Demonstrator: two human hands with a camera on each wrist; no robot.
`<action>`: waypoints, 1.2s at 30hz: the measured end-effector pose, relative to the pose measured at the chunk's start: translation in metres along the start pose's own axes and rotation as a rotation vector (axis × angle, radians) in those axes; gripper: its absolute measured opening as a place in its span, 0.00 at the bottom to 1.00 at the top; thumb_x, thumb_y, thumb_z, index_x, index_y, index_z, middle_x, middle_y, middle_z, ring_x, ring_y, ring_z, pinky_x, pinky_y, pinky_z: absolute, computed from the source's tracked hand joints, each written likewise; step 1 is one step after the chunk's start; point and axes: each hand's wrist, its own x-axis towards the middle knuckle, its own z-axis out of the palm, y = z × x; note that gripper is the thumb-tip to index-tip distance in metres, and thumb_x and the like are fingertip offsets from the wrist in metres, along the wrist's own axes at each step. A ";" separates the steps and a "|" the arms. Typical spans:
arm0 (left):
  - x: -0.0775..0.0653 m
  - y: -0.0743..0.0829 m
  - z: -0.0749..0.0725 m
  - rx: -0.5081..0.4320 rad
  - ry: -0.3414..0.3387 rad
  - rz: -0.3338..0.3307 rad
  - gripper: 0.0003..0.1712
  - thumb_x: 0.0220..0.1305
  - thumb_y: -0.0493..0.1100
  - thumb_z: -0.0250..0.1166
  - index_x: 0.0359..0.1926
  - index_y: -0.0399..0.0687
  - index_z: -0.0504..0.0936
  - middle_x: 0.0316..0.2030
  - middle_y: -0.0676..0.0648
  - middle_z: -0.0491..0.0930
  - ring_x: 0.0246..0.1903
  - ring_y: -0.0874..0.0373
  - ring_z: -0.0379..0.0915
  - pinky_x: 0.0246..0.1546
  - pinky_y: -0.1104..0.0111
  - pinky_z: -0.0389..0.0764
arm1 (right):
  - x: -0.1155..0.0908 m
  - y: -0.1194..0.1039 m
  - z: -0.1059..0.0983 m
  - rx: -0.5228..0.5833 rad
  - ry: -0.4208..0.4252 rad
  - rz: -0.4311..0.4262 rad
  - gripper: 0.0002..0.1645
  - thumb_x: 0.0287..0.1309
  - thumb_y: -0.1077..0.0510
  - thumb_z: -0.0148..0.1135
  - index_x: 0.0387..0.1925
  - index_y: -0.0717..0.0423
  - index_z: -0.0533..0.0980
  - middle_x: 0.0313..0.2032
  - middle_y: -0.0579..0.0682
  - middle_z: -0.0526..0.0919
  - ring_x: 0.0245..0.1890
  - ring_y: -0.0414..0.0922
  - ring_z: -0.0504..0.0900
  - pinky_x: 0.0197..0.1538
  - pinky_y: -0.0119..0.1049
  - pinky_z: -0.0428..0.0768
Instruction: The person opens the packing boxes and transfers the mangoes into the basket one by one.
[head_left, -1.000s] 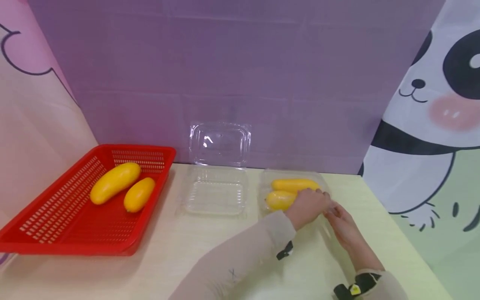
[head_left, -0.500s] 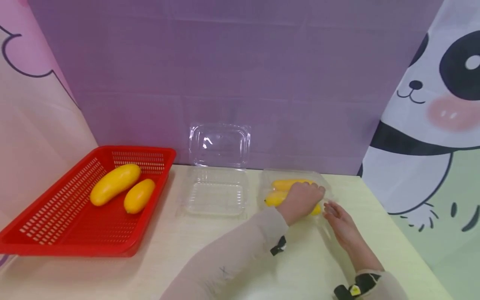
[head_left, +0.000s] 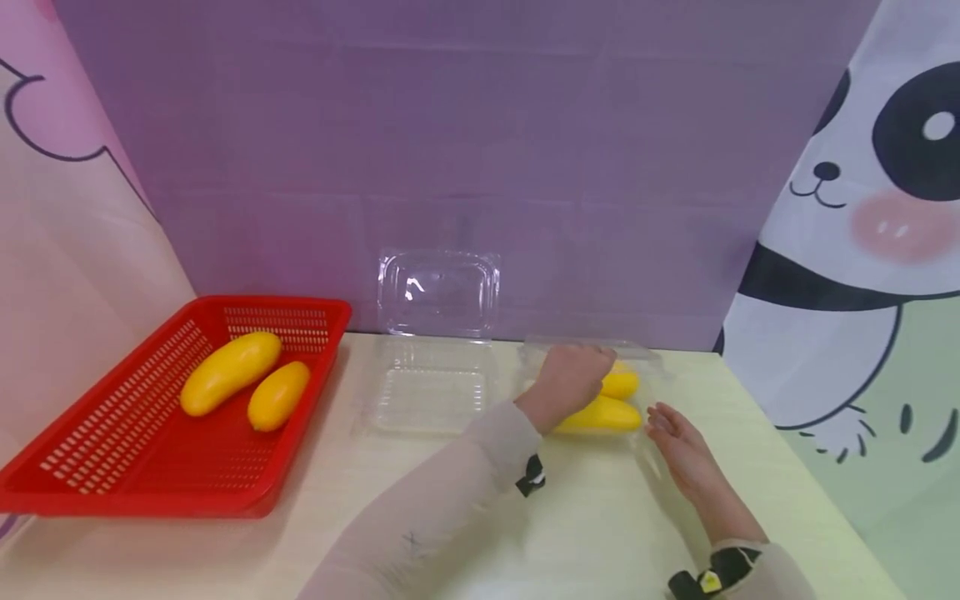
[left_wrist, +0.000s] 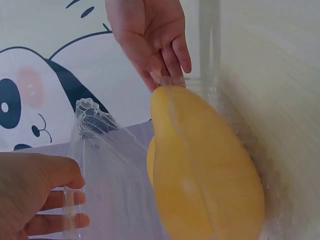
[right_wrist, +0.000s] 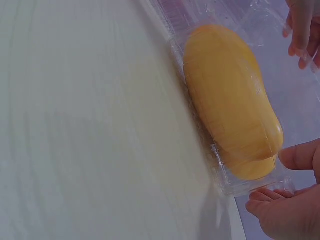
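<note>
Two smooth yellow elongated fruits (head_left: pixel 600 414) lie side by side in a clear plastic clamshell container (right_wrist: pixel 240 187) at the right of the table. My left hand (head_left: pixel 573 379) reaches over them and pinches the edge of its clear lid (left_wrist: pixel 117 185), thumb on one side and fingers on the other in the left wrist view. In the head view this hand hides part of the fruits. My right hand (head_left: pixel 686 450) stays at the container's right end. In the right wrist view its thumb (right_wrist: pixel 300 156) and fingers (right_wrist: pixel 265 200) grip the corner of the rim.
A second clear clamshell container (head_left: pixel 431 387) stands with its lid up, left of the first. Further left, a red perforated basket (head_left: pixel 180 500) holds two more yellow fruits (head_left: pixel 231 373). A purple backdrop (head_left: pixel 465 125) rises behind the table (head_left: pixel 570 533).
My left hand has moved left, from the right corner beside my right hand to the left part of the container. The hands have parted; my right hand stays nearly in place.
</note>
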 end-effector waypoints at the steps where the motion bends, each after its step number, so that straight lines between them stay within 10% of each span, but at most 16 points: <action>1: -0.001 -0.003 0.000 -0.010 0.019 0.001 0.20 0.65 0.46 0.60 0.58 0.58 0.74 0.41 0.57 0.81 0.28 0.65 0.71 0.22 0.78 0.73 | 0.000 0.000 0.000 -0.001 -0.001 -0.001 0.38 0.69 0.68 0.38 0.70 0.68 0.31 0.71 0.67 0.38 0.71 0.58 0.42 0.70 0.47 0.47; 12: -0.013 -0.038 -0.003 -0.094 0.245 -0.038 0.10 0.63 0.40 0.58 0.44 0.50 0.81 0.15 0.56 0.63 0.13 0.65 0.51 0.11 0.80 0.54 | -0.002 0.002 0.001 -0.007 0.003 -0.012 0.38 0.68 0.68 0.38 0.70 0.69 0.31 0.71 0.68 0.38 0.71 0.59 0.42 0.70 0.47 0.47; 18: -0.015 -0.053 -0.006 -0.155 0.354 -0.056 0.09 0.62 0.37 0.59 0.41 0.48 0.83 0.22 0.53 0.78 0.16 0.64 0.57 0.13 0.81 0.57 | -0.001 0.001 0.001 0.002 0.005 -0.010 0.38 0.68 0.69 0.37 0.70 0.69 0.30 0.71 0.68 0.37 0.72 0.58 0.41 0.71 0.47 0.46; 26: -0.010 -0.069 0.004 -0.381 0.553 -0.131 0.10 0.57 0.36 0.61 0.40 0.45 0.85 0.34 0.50 0.85 0.19 0.60 0.71 0.14 0.79 0.59 | -0.001 0.001 0.001 -0.011 0.013 -0.012 0.38 0.69 0.68 0.38 0.70 0.68 0.31 0.71 0.67 0.39 0.71 0.58 0.43 0.70 0.47 0.47; 36: -0.007 -0.080 0.015 -0.883 0.556 -0.320 0.13 0.57 0.38 0.66 0.45 0.43 0.83 0.42 0.48 0.84 0.41 0.55 0.79 0.42 0.70 0.78 | 0.000 0.001 0.002 -0.022 0.021 0.002 0.37 0.70 0.67 0.38 0.70 0.68 0.32 0.71 0.67 0.39 0.71 0.57 0.43 0.71 0.47 0.47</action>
